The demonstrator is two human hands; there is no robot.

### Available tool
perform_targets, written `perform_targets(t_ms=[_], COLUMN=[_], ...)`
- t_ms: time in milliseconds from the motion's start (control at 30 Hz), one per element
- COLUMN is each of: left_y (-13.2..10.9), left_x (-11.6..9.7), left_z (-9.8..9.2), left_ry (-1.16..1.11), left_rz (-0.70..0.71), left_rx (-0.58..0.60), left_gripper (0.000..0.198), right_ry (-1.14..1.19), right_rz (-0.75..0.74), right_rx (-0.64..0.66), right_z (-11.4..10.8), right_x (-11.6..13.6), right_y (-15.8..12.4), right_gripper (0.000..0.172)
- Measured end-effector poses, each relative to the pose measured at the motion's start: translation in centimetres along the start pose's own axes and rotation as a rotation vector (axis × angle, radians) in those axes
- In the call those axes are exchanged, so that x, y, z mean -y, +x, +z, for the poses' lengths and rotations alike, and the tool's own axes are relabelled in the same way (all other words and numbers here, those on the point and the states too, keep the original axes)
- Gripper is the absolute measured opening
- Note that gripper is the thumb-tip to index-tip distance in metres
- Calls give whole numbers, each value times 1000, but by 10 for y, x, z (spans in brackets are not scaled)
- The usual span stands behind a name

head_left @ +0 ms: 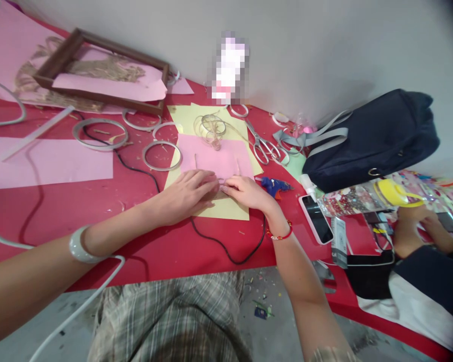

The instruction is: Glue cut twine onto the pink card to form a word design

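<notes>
Over on the head view, pressing down along the lower edge of a pink paper sheet (215, 157) lying on a yellow paper sheet (226, 208), the left hand (184, 195) and right hand (247, 193) closing in on each other, fingertips (216, 185) nearly meeting, fingers gently curled, no telling whether anything small is being pinched. Sitting just beyond, a coil of twine (211, 131) and steel scissors (262, 146); lying just beside the right hand, a blue hot glue gun (275, 187), with a black cord (226, 251) trailing across the red table (181, 251).
</notes>
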State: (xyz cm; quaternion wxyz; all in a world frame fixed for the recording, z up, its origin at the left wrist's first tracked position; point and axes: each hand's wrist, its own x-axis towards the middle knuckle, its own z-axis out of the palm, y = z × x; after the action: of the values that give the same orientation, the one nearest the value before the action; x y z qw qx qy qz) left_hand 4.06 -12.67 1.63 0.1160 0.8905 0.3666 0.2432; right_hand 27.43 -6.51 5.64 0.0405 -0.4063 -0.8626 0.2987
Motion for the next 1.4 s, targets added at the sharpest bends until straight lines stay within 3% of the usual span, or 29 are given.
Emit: perform_targets(t_ms=[200, 433, 567, 767, 1300, 1400], left_y=[0, -1, -1, 0, 0, 1], left_x=[0, -1, -1, -1, -2, -1], left_z=[0, 0, 0, 0, 0, -4], left_ry=[-5, 37, 32, 52, 28, 93], left_rz=[-16, -8, -14, -15, -32, -75], left_rx=[3, 9, -1, 11, 19, -30], left_gripper=[44, 45, 47, 48, 48, 47], right_ry=[11, 46, 122, 120, 28, 23], right_rz=[-9, 103, 92, 23, 36, 44], right_rx=[-33, -68, -101, -286, -249, -281], right_z=[1, -4, -6, -4, 2, 2], right_x=[4, 4, -1, -2, -6, -8], right_y=[-1, -4, -8, -15, -14, -15], right_gripper=[21, 36, 30, 34, 39, 38])
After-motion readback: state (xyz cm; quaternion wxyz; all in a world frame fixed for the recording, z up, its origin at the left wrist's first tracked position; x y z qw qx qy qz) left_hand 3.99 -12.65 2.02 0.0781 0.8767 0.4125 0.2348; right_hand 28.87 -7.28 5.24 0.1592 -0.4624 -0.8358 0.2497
